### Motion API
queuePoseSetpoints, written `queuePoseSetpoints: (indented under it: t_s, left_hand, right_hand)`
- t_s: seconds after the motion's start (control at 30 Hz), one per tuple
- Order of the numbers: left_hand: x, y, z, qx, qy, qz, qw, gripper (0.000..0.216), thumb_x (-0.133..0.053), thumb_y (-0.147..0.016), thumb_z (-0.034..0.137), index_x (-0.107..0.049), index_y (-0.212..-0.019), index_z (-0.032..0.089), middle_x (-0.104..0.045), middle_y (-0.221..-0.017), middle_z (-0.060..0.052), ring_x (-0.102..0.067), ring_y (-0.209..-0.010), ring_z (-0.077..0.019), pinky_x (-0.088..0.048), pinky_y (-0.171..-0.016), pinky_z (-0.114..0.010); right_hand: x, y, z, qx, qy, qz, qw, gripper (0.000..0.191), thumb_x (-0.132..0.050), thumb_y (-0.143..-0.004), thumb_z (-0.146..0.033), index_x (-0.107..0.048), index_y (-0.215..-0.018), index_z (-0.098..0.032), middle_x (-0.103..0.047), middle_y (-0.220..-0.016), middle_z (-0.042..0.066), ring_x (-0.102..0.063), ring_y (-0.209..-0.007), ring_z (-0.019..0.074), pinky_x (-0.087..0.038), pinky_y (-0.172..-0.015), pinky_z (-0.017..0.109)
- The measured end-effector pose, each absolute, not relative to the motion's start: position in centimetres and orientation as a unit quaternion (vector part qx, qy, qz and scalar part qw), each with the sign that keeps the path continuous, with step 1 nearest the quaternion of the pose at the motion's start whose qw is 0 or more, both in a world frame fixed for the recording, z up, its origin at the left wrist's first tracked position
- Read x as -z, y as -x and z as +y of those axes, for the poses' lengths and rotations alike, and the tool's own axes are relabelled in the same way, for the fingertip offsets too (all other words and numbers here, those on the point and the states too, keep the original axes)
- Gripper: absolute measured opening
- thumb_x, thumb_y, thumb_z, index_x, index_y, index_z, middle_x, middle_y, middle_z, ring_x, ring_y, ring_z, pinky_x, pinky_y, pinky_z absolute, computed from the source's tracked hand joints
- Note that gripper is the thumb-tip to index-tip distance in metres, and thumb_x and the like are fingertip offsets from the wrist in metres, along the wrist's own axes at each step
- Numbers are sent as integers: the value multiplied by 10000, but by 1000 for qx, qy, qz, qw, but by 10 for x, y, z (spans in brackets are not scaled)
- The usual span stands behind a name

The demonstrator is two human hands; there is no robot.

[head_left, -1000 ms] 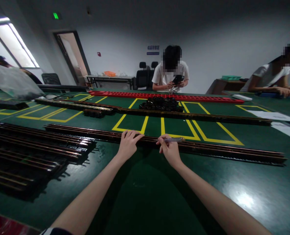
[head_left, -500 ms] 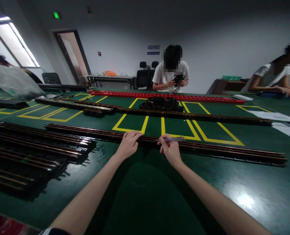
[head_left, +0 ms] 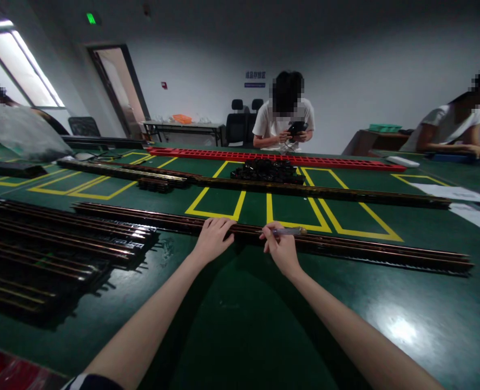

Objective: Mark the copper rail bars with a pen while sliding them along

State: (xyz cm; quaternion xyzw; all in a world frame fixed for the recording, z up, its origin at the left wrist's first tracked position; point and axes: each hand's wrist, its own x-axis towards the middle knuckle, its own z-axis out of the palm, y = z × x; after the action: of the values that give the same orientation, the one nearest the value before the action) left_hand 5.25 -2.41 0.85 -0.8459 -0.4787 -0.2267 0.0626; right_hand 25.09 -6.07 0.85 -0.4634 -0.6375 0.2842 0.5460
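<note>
A long dark rail with copper strips lies across the green table in front of me. My left hand rests on top of the rail, its fingers stretched over it. Just to the right, my right hand is closed on a slim clear-handled screwdriver. The tool lies almost flat along the rail, its tip end hidden by my fingers.
A stack of similar rails lies at the left. Farther back lie another long rail, a heap of small black parts and a red strip. One person sits opposite holding a phone; another leans at the right.
Both hands stay on the rail in almost the same place. The view has shifted slightly.
</note>
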Motion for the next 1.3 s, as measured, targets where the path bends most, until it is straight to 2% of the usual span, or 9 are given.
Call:
queuePoseSetpoints:
  t_s: [0.57, 0.93, 1.3]
  left_hand:
    - [-6, -50, -23, 227, 851, -470, 58, 311, -434, -872, 227, -547, -1161, 207, -630, -1134, -71, -545, -1076, -228, -348, -972, -415]
    - [-5, -50, -23, 231, 851, -467, 69, 315, -434, -873, 227, -551, -1164, 200, -629, -1138, -76, -543, -1077, -232, -350, -972, -421]
    - [-2, -50, -22, 235, 850, -467, 71, 312, -427, -878, 233, -552, -1163, 205, -633, -1134, -74, -548, -1082, -228, -360, -971, -424]
  right_hand:
    - [-1, -259, -61, -283, 475, -635, 539, 460, -453, -820, -641, -584, -823, -201, -679, -780, 53, -586, -471, 130, -507, -429, 273]
    - [-5, -264, -62, -275, 483, -614, 560, 429, -454, -855, -594, -565, -809, -182, -673, -720, 51, -575, -417, 115, -470, -376, 237]
    - [-8, -288, -71, -318, 480, -636, 515, 390, -517, -834, -560, -599, -852, -179, -689, -820, 74, -603, -489, 128, -493, -413, 249]
